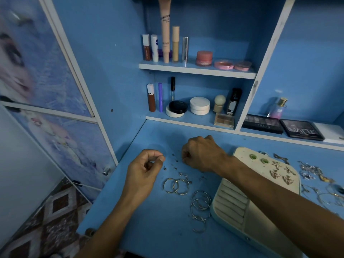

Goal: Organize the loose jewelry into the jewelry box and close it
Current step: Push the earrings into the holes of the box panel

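An open cream jewelry box (229, 205) lies on the blue desk (149, 229), its lid panel holding green studs (253, 156) and gold butterfly earrings (274, 173). My left hand (144, 170) hovers left of it, thumb and forefinger pinched together on something too small to make out. My right hand (200, 153) is curled with fingertips down on the desk among tiny earring backs (176, 161); whether it holds one is hidden. Two gold hoops (176, 186) and several silver hoops (200, 207) lie near the box's left side.
A tangle of loose silver and gold jewelry (316, 175) lies right of the box. Cosmetics fill the shelves (197, 69) behind, with makeup palettes (301, 129) at the back right. The desk's left edge drops to a patterned floor (55, 211).
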The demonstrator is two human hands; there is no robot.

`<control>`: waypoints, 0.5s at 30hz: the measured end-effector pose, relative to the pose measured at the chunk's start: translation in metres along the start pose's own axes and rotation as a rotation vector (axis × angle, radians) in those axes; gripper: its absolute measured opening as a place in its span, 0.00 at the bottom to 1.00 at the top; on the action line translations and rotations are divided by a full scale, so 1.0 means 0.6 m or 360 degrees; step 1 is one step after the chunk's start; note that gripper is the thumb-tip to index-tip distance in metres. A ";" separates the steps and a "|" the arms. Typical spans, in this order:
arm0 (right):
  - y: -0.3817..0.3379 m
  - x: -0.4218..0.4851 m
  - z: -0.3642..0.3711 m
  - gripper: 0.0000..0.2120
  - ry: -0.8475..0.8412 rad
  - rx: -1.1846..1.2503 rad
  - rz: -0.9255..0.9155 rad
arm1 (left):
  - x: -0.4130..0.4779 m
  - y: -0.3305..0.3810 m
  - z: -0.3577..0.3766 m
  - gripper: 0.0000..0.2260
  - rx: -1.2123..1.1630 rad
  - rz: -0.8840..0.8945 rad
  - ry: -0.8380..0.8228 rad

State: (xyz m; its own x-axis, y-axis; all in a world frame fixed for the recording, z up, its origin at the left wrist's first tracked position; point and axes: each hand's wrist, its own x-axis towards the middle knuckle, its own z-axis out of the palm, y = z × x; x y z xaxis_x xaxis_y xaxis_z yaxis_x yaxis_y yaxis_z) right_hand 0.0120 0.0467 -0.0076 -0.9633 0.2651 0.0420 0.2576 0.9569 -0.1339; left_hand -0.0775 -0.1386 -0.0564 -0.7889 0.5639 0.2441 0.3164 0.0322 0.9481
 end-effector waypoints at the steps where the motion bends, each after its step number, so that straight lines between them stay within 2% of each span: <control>1: -0.002 0.001 0.000 0.06 -0.0004 0.0008 0.0007 | 0.000 0.000 0.000 0.03 0.0000 0.0000 -0.0010; 10: -0.005 -0.007 -0.003 0.07 -0.0066 -0.0009 0.0008 | -0.003 0.007 0.001 0.02 0.0021 0.0022 -0.0061; 15: 0.018 -0.015 -0.007 0.05 0.0000 0.0445 0.0094 | -0.002 0.011 0.002 0.04 0.0063 0.0018 -0.0081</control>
State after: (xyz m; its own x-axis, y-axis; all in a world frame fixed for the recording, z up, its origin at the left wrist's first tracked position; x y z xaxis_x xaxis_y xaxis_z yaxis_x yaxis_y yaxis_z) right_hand 0.0238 0.0550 -0.0051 -0.9473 0.3194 0.0259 0.2823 0.8701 -0.4041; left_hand -0.0740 -0.1381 -0.0506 -0.7575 0.6058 0.2432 0.3467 0.0577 0.9362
